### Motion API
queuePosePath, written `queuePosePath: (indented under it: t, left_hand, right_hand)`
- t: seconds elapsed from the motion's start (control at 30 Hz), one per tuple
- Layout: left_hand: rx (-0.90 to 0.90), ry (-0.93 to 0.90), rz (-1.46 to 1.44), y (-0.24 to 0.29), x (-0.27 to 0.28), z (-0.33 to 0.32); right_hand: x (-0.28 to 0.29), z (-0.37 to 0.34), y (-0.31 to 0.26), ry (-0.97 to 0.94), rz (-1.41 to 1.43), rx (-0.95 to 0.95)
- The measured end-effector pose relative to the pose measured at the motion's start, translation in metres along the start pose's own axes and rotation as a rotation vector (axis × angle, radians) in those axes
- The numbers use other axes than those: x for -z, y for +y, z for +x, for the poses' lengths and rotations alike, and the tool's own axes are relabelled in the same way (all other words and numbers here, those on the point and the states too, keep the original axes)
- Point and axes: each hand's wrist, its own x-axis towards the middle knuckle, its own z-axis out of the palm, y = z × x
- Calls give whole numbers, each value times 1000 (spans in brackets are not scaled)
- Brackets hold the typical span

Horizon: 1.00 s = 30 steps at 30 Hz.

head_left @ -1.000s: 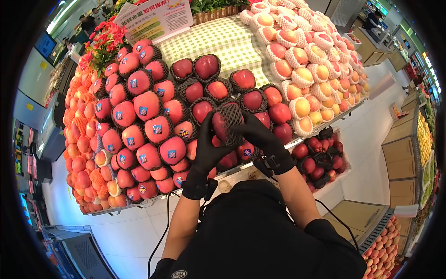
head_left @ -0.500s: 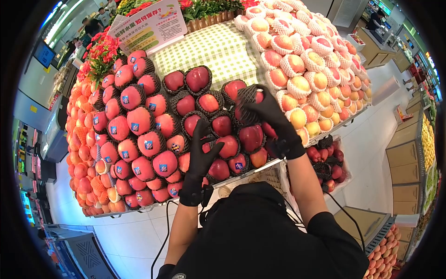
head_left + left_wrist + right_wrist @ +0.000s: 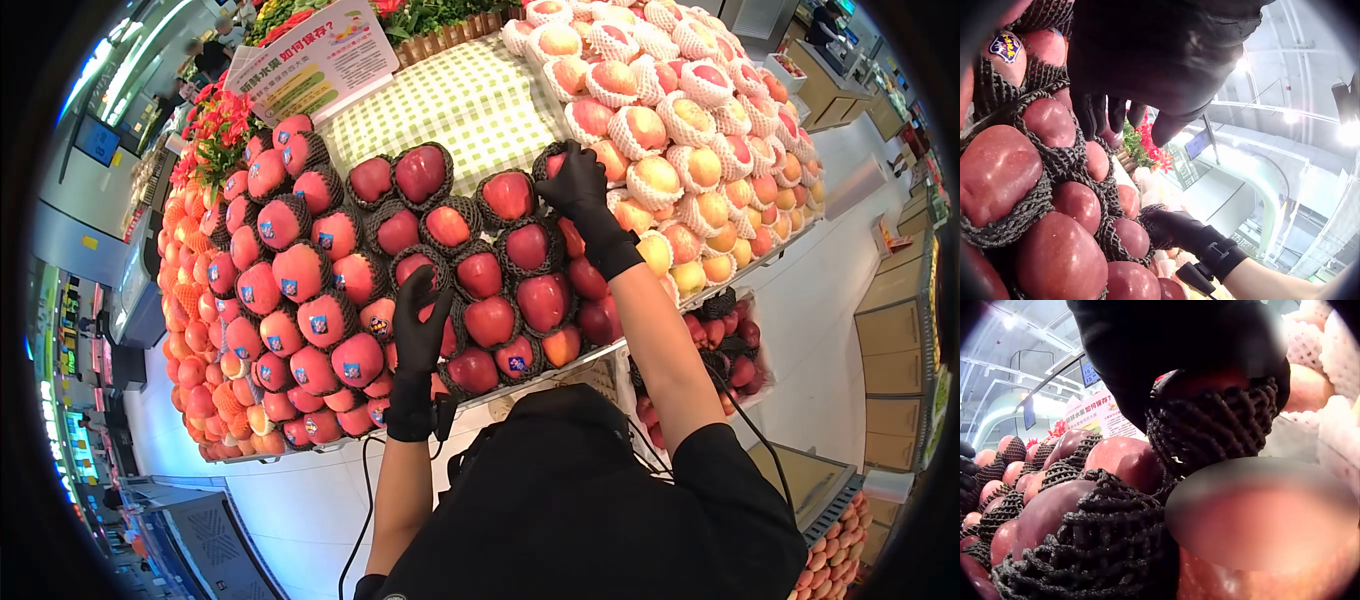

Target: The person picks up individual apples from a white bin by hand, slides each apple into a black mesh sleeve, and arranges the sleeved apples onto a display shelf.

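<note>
My black-gloved right hand (image 3: 582,188) grips a red apple (image 3: 553,164) in a black foam net, at the right end of the dark apples beside the white-netted fruit. In the right wrist view, the fingers come over its top and the net (image 3: 1213,428) shows below them, close against neighbouring apples. My left hand (image 3: 418,325), also gloved in black, hovers by the front dark-red apples (image 3: 490,320) with thumb and fingers apart and nothing between them. The left wrist view has this hand (image 3: 1160,56) above netted apples (image 3: 1063,256).
Lighter red stickered apples (image 3: 300,270) fill the left slope. White-netted fruit (image 3: 690,170) is piled at right. Behind lie a green checked cloth (image 3: 440,115), a printed sign (image 3: 315,65) and red flowers (image 3: 215,135). A crate of dark apples (image 3: 735,350) stands low at right.
My right hand has carried the netted apple away from the left hand, rightward and back, to the end of the dark apples. The left hand has let go of it and stays near the front.
</note>
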Motion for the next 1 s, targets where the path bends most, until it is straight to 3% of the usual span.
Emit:
queuePosePath:
  t: [0.2, 0.3, 0.43, 0.53, 0.67, 0.77, 0.8, 1.0]
  left_hand:
    - [-212, -13, 305, 30, -32, 41]
    - [-185, -98, 206, 20, -56, 77]
    - [-378, -217, 387, 29, -92, 129]
    - [-616, -258, 707, 12, -113, 166]
    - [-472, -381, 967, -19, -137, 199]
    - [-330, -483, 948, -26, -143, 206]
    - [-423, -445, 980, -26, -141, 206]
    - [-410, -432, 1002, -27, -128, 207]
  right_hand:
    - [-9, 3, 10, 41, -37, -3]
    - [-3, 0, 8, 39, -13, -27]
    - [1, 0, 9, 10, -4, -52]
    - [5, 2, 7, -12, 13, -88]
    - [8, 5, 5, -34, 37, -96]
    - [7, 10, 8, -55, 14, -63]
    - [9, 9, 7, -55, 1, -56]
    - [-3, 10, -7, 6, -133, -73]
